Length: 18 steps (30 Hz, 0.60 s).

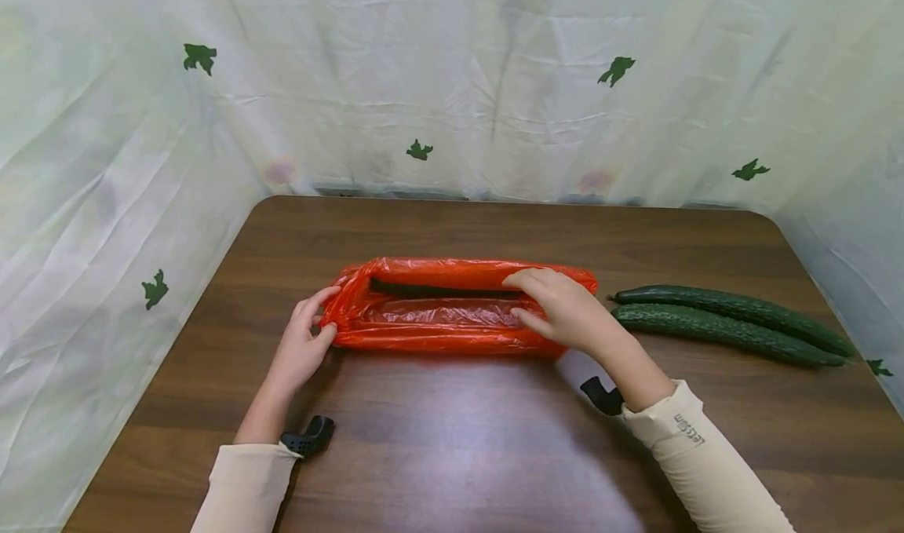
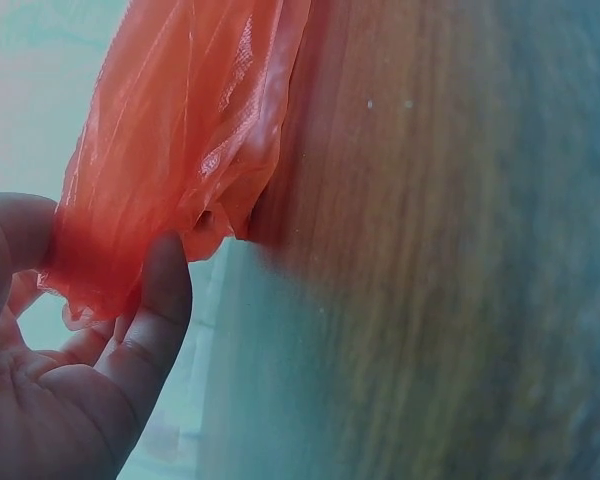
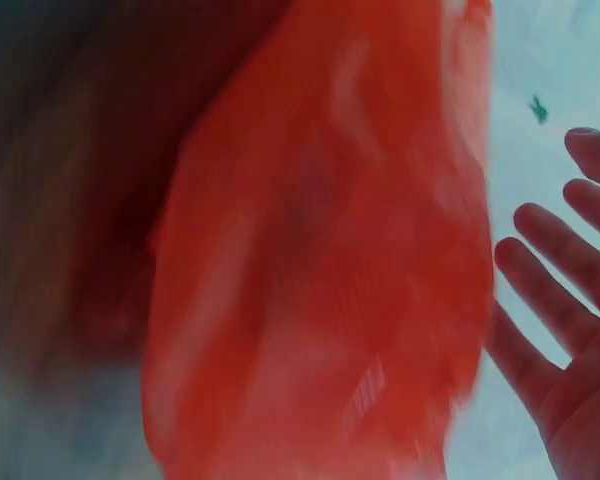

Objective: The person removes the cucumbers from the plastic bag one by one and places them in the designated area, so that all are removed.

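A red plastic bag lies lengthwise across the table, its long mouth facing up with the rim folded over. Inside, along the far wall, shows a dark green strip, mostly hidden. My left hand grips the bag's left end; in the left wrist view its thumb and fingers close round the red film. Over the bag's right end hovers my right hand. In the right wrist view its fingers are spread beside the blurred red film and hold nothing.
Two long dark green cucumbers lie side by side on the table, right of the bag. The brown wooden table has a pale curtain with green bird shapes behind it and at both sides.
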Tool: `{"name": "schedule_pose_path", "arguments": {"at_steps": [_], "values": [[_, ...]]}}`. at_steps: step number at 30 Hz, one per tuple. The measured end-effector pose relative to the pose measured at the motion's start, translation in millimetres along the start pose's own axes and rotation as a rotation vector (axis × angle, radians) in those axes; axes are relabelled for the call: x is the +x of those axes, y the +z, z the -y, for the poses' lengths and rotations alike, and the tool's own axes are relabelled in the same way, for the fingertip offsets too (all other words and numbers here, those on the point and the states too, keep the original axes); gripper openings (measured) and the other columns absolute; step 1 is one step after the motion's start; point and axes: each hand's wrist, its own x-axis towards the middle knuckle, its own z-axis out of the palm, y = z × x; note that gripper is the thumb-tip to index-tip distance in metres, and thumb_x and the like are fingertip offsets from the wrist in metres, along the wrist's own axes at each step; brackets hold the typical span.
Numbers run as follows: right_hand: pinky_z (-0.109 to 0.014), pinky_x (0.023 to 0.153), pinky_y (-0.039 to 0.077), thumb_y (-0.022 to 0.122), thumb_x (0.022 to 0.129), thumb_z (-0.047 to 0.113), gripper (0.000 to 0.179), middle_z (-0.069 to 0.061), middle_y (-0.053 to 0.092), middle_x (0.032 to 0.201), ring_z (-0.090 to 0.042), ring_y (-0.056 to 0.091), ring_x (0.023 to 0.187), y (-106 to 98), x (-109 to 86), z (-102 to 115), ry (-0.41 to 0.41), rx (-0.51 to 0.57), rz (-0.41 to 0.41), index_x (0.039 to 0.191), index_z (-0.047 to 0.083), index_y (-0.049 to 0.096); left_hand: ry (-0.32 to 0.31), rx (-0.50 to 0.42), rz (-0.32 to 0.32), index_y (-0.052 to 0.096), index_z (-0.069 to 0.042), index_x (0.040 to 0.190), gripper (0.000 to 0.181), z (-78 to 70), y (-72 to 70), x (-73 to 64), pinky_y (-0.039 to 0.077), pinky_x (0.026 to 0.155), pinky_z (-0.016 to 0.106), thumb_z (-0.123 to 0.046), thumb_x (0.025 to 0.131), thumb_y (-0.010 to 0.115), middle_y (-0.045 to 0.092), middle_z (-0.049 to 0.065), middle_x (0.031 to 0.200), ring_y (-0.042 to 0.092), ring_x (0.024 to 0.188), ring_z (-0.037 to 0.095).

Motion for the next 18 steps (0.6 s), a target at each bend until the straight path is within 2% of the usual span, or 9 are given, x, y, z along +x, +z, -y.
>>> {"name": "schedule_pose_path", "arguments": {"at_steps": [4,8,18], "values": [[-0.039,0.091,0.038,0.064,0.081,0.017,0.037,-0.004,0.056,0.110,-0.021,0.051,0.104,14.5,11.0,2.9,0.018,0.030,0.074,0.115,0.007,0.054,-0.004,-0.010,0.005,0.039,-0.017,0.135,0.053,0.4,0.0,-0.5,0.046,0.043,0.030,0.002,0.086,0.046,0.033,0.018,0.121,0.047,0.078,0.027],[-0.038,0.090,0.039,0.064,0.082,0.018,0.036,-0.002,0.056,0.110,-0.019,0.051,0.104,25.4,18.9,2.6,0.039,0.045,0.114,0.115,0.008,0.055,-0.004,-0.020,0.007,0.039,-0.017,0.135,0.053,0.9,0.1,-0.7,0.046,0.042,0.031,0.002,0.086,0.046,0.033,0.018,0.120,0.047,0.075,0.027],[-0.038,0.094,0.036,0.062,0.084,0.024,0.040,-0.003,0.053,0.116,-0.019,0.047,0.110,39.8,32.5,-6.1,0.122,0.037,0.212,0.119,0.010,0.052,-0.001,-0.017,-0.002,0.040,-0.018,0.134,0.053,1.0,0.3,-0.8,0.046,0.041,0.032,0.002,0.085,0.046,0.033,0.017,0.119,0.047,0.063,0.026]]}}
